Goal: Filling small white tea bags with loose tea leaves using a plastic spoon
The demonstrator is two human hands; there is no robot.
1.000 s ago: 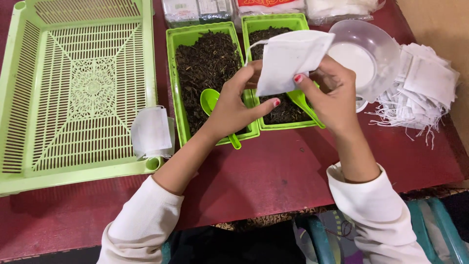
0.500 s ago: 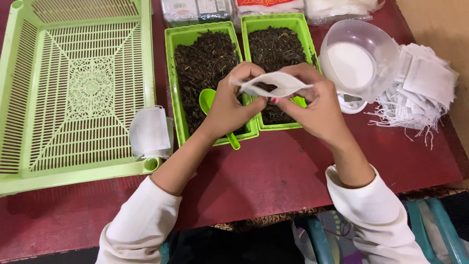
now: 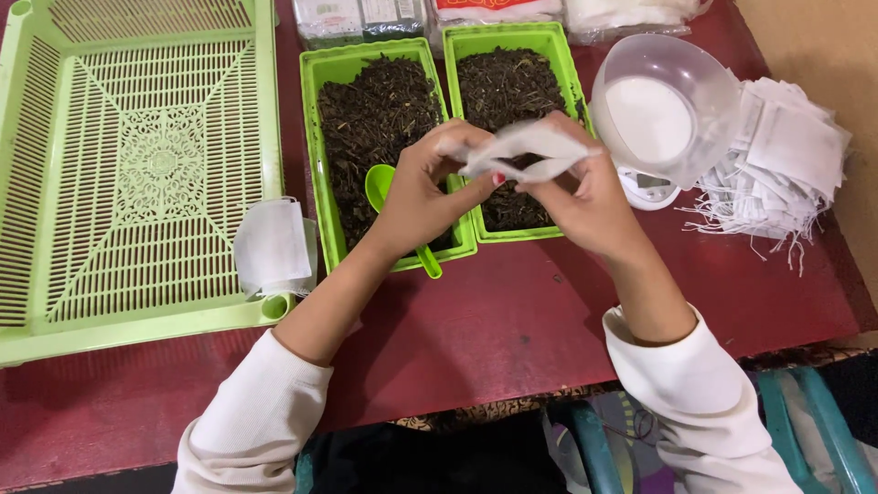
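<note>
A person's two hands meet above a dark red tabletop, both pinching a small white paper filter bag that is pulled flat and held edge-on between them. The left hand grips the bag's left end with thumb and curled fingers, wrist bent inward; the right hand clasps the right end, fingers folded over the top. Both forearms, in cream long sleeves, angle up from the bottom edge and converge at the bag.

The bag hovers over the near end of a green rectangular plastic tray of dark dried leaves. Just left of that tray stands a matching green tray of the same leaves, with a green plastic scoop lying in it under the left hand. Right of the tray sits a clear plastic bowl on a small white scale, and beyond it a heap of empty white bags with strings. Far left of the tray lies a large green lattice basket tray, one white bag draped on its near right corner.
</note>
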